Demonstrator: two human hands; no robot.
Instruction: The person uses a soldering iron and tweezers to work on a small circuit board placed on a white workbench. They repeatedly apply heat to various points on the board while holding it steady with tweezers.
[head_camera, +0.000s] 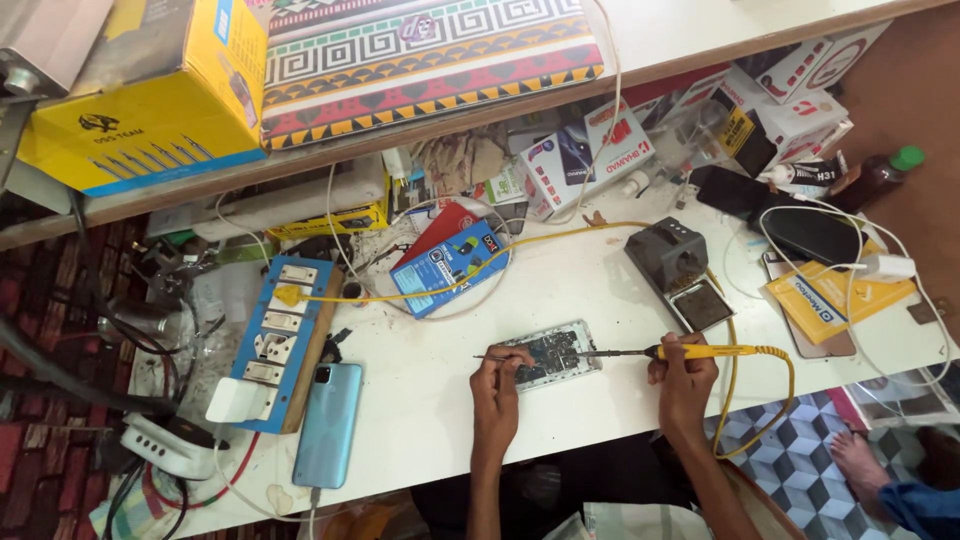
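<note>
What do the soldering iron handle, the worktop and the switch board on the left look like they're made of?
Soldering iron in the right hand: handle looks like yellow plastic, smooth, with a thin metal tip. Worktop: probably white laminate over board, matte and stained. Switch board: blue face with white plastic switches, seemingly on a wooden base, brown at its edge.

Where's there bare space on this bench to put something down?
Bare table lies between the blue phone and the left hand, and along the near edge below the opened phone. A smaller patch sits between the blue box and the iron stand. The right end and back are crowded.
</note>
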